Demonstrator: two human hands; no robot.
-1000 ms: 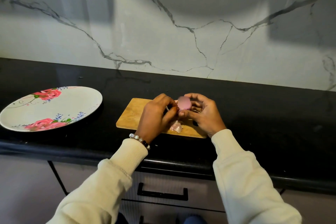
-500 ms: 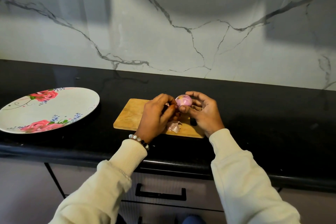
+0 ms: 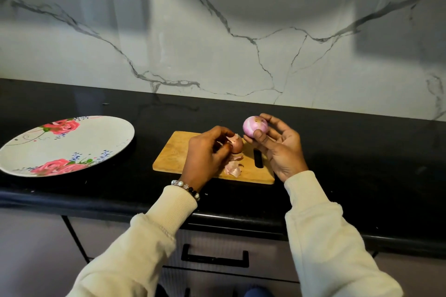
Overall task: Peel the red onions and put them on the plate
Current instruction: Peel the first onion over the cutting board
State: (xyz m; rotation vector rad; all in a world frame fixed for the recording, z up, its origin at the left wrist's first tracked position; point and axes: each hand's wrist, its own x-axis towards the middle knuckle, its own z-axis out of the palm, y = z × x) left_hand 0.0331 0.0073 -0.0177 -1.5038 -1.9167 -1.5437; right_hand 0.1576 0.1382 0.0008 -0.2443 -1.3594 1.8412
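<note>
While the right hand [image 3: 281, 149] holds the peeled red onion [image 3: 255, 127] just right of frame centre, its fingers [image 3: 259, 136] curl round the bulb — thumb in front, the others behind — lifted clear above the wooden cutting board [image 3: 173, 157]. Left hand [image 3: 205, 152] at centre, fingers bent and clamped on a brown piece of onion skin [image 3: 235, 143], low over the board. Loose pink skin scraps [image 3: 233, 167] lie on the board's near edge, beside the left hand. Board sits on the black counter [image 3: 362, 152]. Floral plate [image 3: 96, 140] at left of frame on the same counter, well apart from the board — nothing on it. Beaded bracelet [image 3: 185, 188] on left wrist
</note>
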